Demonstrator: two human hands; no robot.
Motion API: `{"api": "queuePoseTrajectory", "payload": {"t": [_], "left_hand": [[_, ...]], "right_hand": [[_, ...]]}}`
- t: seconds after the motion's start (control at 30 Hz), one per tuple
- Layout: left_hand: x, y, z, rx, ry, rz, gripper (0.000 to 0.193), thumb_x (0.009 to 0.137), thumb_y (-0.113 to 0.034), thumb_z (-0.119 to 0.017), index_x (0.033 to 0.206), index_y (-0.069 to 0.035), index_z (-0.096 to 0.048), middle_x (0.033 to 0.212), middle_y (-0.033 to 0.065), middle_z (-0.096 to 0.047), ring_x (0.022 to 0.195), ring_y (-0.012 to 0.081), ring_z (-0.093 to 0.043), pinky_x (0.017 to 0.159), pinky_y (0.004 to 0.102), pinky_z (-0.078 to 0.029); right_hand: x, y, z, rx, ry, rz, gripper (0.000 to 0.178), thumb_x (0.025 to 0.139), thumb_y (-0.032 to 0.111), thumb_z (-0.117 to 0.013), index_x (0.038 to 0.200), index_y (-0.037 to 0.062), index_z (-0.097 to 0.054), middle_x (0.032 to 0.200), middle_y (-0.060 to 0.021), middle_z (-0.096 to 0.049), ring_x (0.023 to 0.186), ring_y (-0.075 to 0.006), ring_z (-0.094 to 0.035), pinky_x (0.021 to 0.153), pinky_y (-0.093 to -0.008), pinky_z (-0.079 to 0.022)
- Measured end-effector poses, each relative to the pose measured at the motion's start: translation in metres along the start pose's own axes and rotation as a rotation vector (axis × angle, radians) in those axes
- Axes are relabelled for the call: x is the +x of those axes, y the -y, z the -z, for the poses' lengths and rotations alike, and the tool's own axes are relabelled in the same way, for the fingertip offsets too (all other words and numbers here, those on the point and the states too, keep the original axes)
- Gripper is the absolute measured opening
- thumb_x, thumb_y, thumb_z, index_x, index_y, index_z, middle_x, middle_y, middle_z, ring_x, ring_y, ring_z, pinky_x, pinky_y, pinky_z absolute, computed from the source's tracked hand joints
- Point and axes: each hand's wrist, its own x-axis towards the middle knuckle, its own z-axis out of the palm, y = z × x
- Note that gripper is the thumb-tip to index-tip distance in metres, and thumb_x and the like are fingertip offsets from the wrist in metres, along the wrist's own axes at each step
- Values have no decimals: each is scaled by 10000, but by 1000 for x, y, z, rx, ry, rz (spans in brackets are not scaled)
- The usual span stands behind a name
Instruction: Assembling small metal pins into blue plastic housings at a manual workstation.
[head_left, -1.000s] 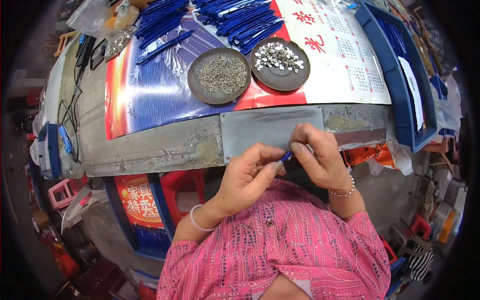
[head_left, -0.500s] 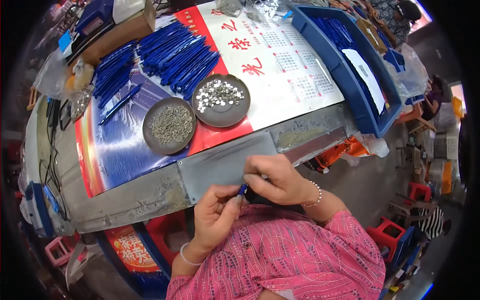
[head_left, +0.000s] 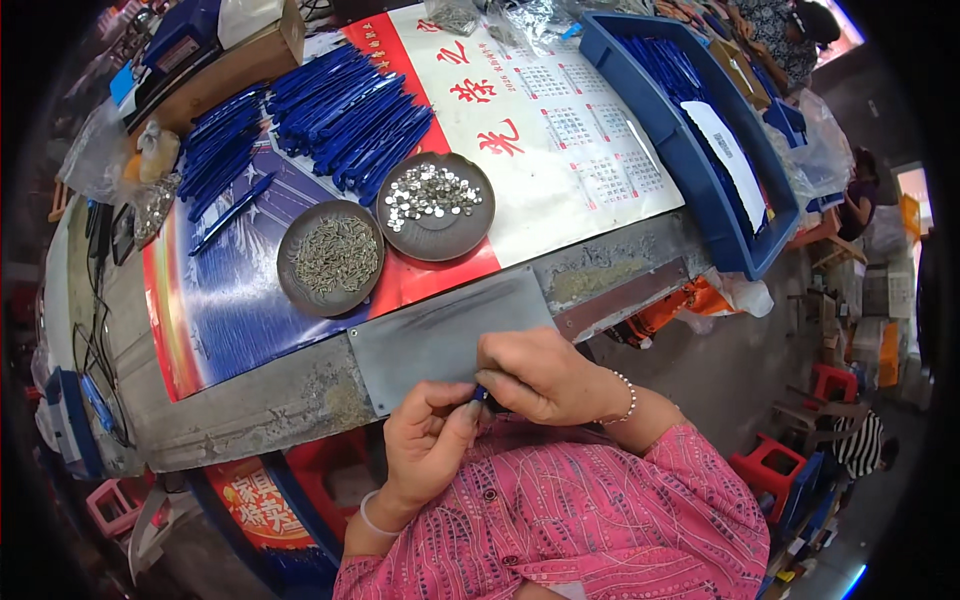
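My left hand [head_left: 428, 437] pinches a small dark blue piece [head_left: 480, 393] between thumb and fingers, just over the table's near edge. Most of the piece is covered by the fingers. My right hand [head_left: 545, 378] meets it there, its thumb and forefinger closed at the same spot; what they grip is hidden. Beyond the hands lies a grey metal plate [head_left: 430, 335]. Behind that stand a dark round dish [head_left: 300, 295] of small metal pins and another dark dish [head_left: 455, 242] of shiny little discs.
Slender blue plastic pieces [head_left: 350, 120] are heaped at the back, with a single one [head_left: 230, 213] apart from them. A blue crate [head_left: 690, 165] of similar pieces stands at the right on the calendar poster [head_left: 560, 180]. A red stool [head_left: 770, 470] is on the floor at the right.
Both hands have dropped slightly in the picture, and the right has come closer over the blue piece, covering more of it. The whole view has shifted a little.
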Motion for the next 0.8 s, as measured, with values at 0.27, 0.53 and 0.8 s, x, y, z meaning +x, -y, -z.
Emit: {"api": "queuePoseTrajectory", "payload": {"t": [0.27,0.53,0.8], "left_hand": [[-5,-3,3,71,25,-18,128,895,15,-521,1019,25,-495,827,123,-615,601,76,-516,548,195,-430],[16,-8,-3,-153,-50,47,195,904,23,-496,1099,21,-500,850,85,-604,584,68,-495,494,198,-414],[14,2,6,-223,-88,55,220,912,0,-497,1131,1,-508,859,40,-553,579,75,-491,469,197,-388]], "right_hand": [[3,8,6,148,94,-82,119,881,87,-516,800,4,-486,690,-97,-528,569,-228,-542,508,-310,-410],[-7,-15,-8,661,-146,-316,351,984,324,-400,907,6,-529,810,-46,-553,617,-63,-514,525,-180,-418],[-3,-13,-22,402,-168,-330,255,969,236,-458,942,-11,-515,826,-30,-526,643,-53,-485,552,-188,-402]]}}
